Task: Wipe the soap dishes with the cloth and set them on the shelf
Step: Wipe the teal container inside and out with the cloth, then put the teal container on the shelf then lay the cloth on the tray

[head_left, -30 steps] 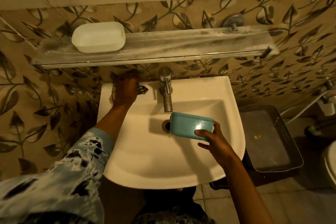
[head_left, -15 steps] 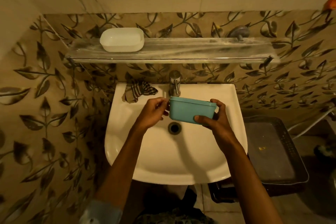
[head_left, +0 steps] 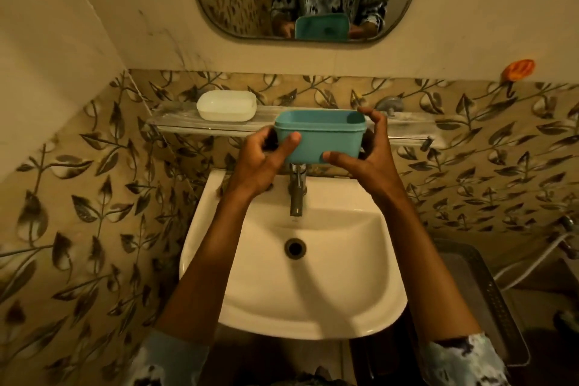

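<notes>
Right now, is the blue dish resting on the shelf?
No, left hand and right hand hold the blue dish in front of the shelf.

No text, label, brand, number or sign can be read anywhere in view.

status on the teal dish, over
Left hand, right hand grip teal soap dish, level with shelf. White dish on shelf, off to the left.

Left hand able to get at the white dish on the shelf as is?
Probably not yet: the left hand grips the teal soap dish with the right hand. The white soap dish sits unblocked on the shelf, just beyond; freed, likely yes.
</notes>
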Demonstrator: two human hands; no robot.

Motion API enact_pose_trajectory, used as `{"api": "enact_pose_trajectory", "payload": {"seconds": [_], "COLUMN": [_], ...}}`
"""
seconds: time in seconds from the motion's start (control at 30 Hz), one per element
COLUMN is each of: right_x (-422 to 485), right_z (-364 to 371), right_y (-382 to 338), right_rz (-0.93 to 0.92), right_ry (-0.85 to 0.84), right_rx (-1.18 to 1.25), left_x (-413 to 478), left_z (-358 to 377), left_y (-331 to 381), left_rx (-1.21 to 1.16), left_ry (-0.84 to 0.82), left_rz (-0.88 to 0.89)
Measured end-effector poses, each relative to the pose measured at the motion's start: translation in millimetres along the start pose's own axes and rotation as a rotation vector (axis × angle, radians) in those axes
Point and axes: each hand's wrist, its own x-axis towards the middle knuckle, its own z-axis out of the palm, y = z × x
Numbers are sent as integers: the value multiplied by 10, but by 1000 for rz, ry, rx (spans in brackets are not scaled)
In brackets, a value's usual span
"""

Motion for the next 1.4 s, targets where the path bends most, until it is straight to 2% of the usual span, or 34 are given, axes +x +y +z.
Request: {"api": "enact_pose_trajectory", "payload": {"seconds": [0.1,0.2,0.4,0.77,1.0,1.07,1.13,1.2,1.27,1.4], "right_x": [261,509,803,1012,1051,1030,955,808,604,188], "right_z": [-38,-59,-55,16,-7,3,21,47,98,271], "right_y": [-86,-97,21,194,209,193,186,182,231,602], "right_rz": [-66,-102,-79,-44,-26,-27,-12,-90,-245,-511], "right_ry": [3,17,28,54,18,49,151,287,380,470], "right_rx": [-83,-168,-269,-379,-476,-502,-492,-482,-490,-560], "left_x": [252,522,832,902,854,789,658,454,216,-220], "left_z": [-18,-11,81,361,312,268,211,162,108,2], "left_y": [114,132,34,-199,-164,-90,-37,-86,-317,-1031], "left_rx": [56,142,290,352,535,593,594,592,593,620], "left_ry": [28,37,108,310,301,335,401,497,534,477], "left_rz": [83,92,96,59,59,97,232,421,524,408]}}
